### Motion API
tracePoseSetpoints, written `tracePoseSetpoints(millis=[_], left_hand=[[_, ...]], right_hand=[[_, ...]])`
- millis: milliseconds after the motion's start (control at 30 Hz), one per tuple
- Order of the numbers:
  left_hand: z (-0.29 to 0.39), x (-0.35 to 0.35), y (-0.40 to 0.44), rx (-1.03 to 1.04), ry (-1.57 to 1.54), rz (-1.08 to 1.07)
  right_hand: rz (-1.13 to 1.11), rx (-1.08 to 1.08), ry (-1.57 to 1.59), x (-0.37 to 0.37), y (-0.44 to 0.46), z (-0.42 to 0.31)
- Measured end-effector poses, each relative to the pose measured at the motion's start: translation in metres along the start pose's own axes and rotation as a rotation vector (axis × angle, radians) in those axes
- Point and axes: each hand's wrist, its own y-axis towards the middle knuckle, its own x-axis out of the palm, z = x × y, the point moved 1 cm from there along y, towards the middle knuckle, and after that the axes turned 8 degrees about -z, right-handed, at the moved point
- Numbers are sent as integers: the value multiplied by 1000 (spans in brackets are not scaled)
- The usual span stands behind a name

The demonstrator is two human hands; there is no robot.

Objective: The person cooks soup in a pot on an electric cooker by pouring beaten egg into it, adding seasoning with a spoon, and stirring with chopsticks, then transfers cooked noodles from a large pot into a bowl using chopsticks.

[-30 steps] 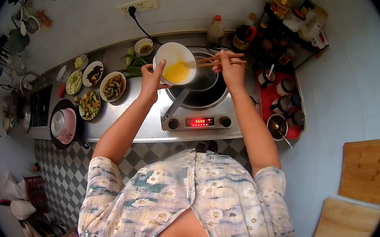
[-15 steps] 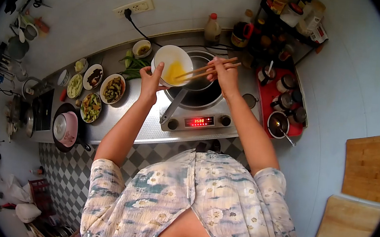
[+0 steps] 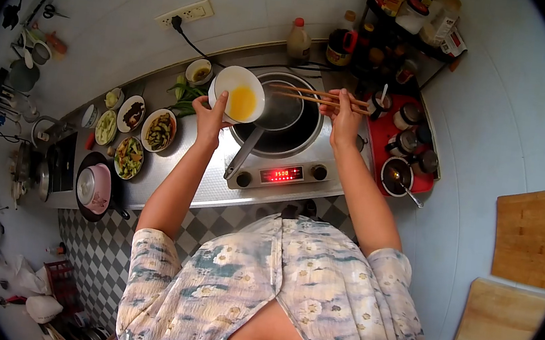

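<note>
Above the induction cooker and its left edge, we see the left hand clasping a white bowl of yellow liquid, thumb over the rim. The bowl is left of the right hand, whose fingers close on wooden chopsticks; these run left to right, tips just beside the bowl. Below them, between the hands, we find a long-handled round utensil (ladle or strainer, we cannot tell) over a dark pan. Filled dishes stand left, a red tray right.
</note>
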Motion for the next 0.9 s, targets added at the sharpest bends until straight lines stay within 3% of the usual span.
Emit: tracePoseSetpoints(millis=[467,900], left_hand=[[4,5,-9,90,88,-9],[-12,44,14,171,202,-38]], right_hand=[[-90,-74,-177,-11,-15,14],[7,-111,-124,-27,-17,13]])
